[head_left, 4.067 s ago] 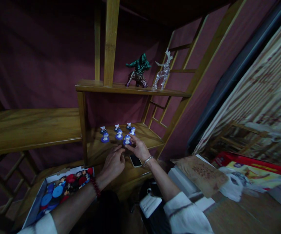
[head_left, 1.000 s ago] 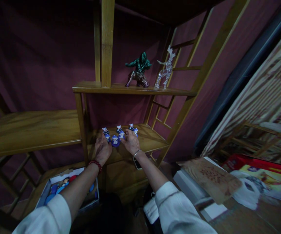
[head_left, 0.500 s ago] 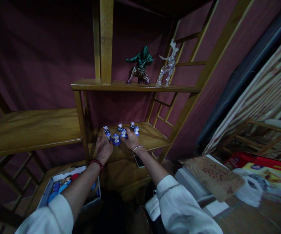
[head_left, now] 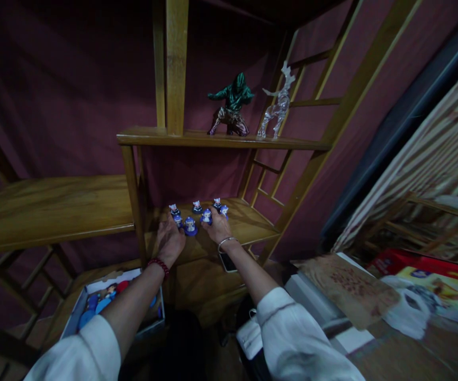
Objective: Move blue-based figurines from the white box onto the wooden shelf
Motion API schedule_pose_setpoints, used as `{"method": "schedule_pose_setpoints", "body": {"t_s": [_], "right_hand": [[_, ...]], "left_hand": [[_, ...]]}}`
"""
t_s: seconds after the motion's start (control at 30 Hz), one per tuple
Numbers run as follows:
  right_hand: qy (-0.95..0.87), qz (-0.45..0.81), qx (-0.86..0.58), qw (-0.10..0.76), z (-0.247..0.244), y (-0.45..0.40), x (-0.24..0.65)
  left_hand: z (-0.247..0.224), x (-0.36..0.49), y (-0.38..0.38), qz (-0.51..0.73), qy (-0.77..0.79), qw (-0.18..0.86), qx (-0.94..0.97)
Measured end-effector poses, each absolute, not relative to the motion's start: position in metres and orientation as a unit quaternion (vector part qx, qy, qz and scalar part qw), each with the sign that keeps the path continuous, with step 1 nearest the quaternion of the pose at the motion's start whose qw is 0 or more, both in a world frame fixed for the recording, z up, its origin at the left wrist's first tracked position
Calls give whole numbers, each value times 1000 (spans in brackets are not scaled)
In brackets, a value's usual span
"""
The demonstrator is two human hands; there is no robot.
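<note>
From where I stand, the far left of the scene is a shallow box [head_left: 73, 313] of red and blue pieces, low down, partly hidden behind the left forearm. Above it, at the left end of the lower shelf [head_left: 248, 219], the left hand [head_left: 170, 241] curls around the outer side of the leftmost purple figurine [head_left: 178, 221]. The fingers touch it or nearly do; whether they grip it I cannot tell. Just behind stands a dark-based cat figurine [head_left: 173, 210], close enough that a careless fingertip could tip it toward the back edge.

Next along, nearest the front edge, the second purple figurine [head_left: 190, 227] stands upright between the two hands, held by neither. A thumb swinging inward could, I'd say, knock it off that edge.

Behind it, toward the back edge, is the middle cat figurine [head_left: 197, 207]. To its right, the right hand [head_left: 217, 227] appears to pinch the third purple figurine [head_left: 206, 216] between thumb and finger. Its round base may catch if it is let go at a tilt. Close beyond those knuckles are the right cat figurine [head_left: 217, 203] and the rightmost purple figurine [head_left: 224, 211], well short of the shelf's right front corner; an outward turn of the hand could topple either. A phone [head_left: 229, 263] lies below the right wrist, where a dropped figurine might land.
</note>
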State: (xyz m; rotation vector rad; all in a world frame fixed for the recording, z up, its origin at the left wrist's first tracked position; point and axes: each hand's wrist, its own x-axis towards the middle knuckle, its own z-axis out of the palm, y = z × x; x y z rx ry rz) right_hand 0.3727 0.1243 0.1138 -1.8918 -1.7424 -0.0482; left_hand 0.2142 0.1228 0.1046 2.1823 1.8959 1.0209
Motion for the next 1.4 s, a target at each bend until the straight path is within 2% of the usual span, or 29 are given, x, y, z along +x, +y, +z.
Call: {"method": "schedule_pose_setpoints", "body": {"t_s": [0.1, 0.23, 0.37, 0.47, 0.7, 1.4], "right_hand": [[-651, -63, -693, 303, 113, 118, 371], [-646, -135, -640, 393, 118, 103, 366], [-697, -79, -558, 444, 120, 91, 354], [-734, -40, -540, 410, 116, 87, 345], [-740, -10, -594, 314, 112, 89, 336], [-693, -20, -671, 263, 120, 99, 328]], "left_hand": [[106, 214, 121, 333, 619, 43, 710], [107, 213, 120, 334, 616, 42, 713], [106, 213, 122, 345, 613, 51, 709], [105, 212, 123, 355, 601, 54, 714], [108, 212, 122, 353, 623, 83, 693], [113, 212, 119, 337, 622, 72, 703]]}}
